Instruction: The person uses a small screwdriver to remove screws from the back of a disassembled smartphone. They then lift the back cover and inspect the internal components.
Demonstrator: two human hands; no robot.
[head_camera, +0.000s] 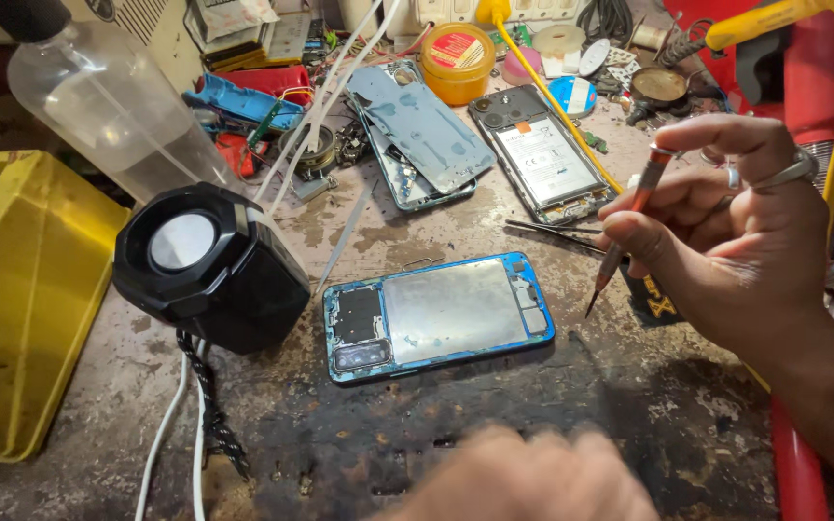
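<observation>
An opened blue phone (436, 315) lies flat on the worn bench, back cover off, its metal plate showing. My right hand (726, 232) holds a small red-handled screwdriver (625, 232) like a pen, tip pointing down just right of the phone. Rings sit on two of its fingers. My left hand (523, 482) is blurred at the bottom edge, below the phone, touching nothing I can see. Black tweezers (552, 232) lie just left of the screwdriver hand.
A black lamp head (209, 265) stands left of the phone with cables trailing down. Behind are another opened phone (541, 154), a loose back cover (422, 121), a yellow tub (456, 63), a clear bottle (108, 101) and a yellow tray (21, 299) at left.
</observation>
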